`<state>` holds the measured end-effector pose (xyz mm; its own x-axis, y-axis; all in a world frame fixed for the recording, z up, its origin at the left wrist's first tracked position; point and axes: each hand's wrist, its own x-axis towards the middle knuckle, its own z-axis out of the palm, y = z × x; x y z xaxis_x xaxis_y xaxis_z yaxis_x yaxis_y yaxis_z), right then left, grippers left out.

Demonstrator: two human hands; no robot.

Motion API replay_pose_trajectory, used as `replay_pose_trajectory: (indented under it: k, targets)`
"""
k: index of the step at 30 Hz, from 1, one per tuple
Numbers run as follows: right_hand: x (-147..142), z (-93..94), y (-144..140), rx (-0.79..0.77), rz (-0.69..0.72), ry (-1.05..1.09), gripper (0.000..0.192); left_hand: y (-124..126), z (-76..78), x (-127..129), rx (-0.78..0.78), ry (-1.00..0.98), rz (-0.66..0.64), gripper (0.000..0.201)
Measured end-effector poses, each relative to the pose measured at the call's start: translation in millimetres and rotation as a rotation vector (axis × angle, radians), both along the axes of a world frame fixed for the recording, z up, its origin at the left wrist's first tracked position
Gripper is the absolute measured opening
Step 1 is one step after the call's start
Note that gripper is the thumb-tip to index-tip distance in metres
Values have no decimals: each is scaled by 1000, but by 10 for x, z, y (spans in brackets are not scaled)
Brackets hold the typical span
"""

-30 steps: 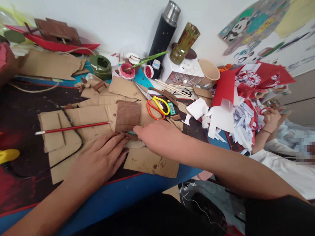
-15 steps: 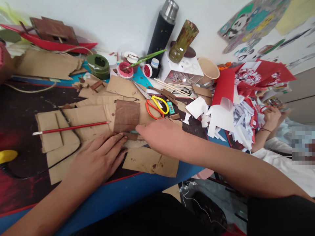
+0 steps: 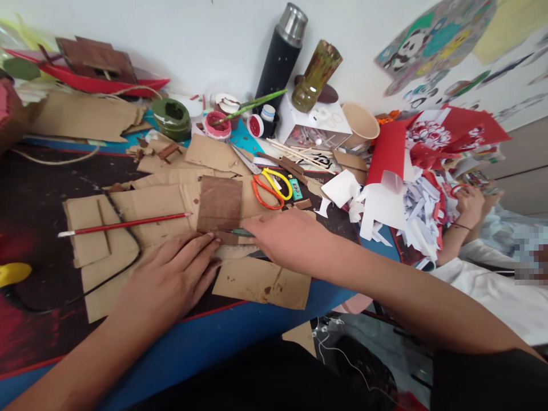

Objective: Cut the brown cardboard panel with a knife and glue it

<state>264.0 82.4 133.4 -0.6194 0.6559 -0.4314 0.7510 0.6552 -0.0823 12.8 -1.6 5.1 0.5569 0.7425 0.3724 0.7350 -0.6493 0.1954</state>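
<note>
My left hand (image 3: 171,274) lies flat with fingers stretched out, its fingertips pressing on a narrow dark-brown strip (image 3: 228,237) of cardboard. My right hand (image 3: 278,234) is closed round a green craft knife (image 3: 242,233), mostly hidden by the fingers. The knife's tip points left along the lower edge of a brown-painted cardboard square (image 3: 220,203). Under these lie layered plain cardboard sheets (image 3: 145,197), with a red pencil (image 3: 128,224) across them. A stained cardboard piece (image 3: 263,282) lies just below my right hand.
Scissors (image 3: 272,191) with orange and yellow handles lie beyond my right hand. Behind stand paint pots (image 3: 171,120), a black flask (image 3: 278,63) and a red model boat (image 3: 103,83). Paper scraps (image 3: 417,211) and another person's hand (image 3: 468,202) are at the right.
My right hand has drawn slightly to the right with the craft knife, so more of its green body shows. My left hand has stayed in place.
</note>
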Motion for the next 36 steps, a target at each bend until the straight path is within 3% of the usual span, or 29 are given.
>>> replay_pose_trajectory:
  k: [7, 13, 18, 25, 29, 32, 36]
  targets:
    - [42, -56, -70, -40, -62, 43, 22, 16, 54, 19, 69, 9, 12, 46]
    - [99, -261, -168, -91, -218, 363, 30, 3, 58, 28, 101, 35, 10, 41]
    - [111, -354, -105, -120, -381, 476, 23, -3, 70, 22, 68, 13, 63, 39]
    - [56, -397, -30, -256, -586, 620, 13, -2, 58, 9, 77, 66, 44, 39]
    - [0, -416, -8, -324, -618, 670, 13, -18, 35, -13, 62, 56, 12, 38]
    - [-29, -433, 34, -273, -623, 670, 20, -19, 36, -22, 78, 17, 9, 35]
    - [-40, -472, 111, -230, -627, 682, 23, -13, 40, -6, 128, -8, -90, 34]
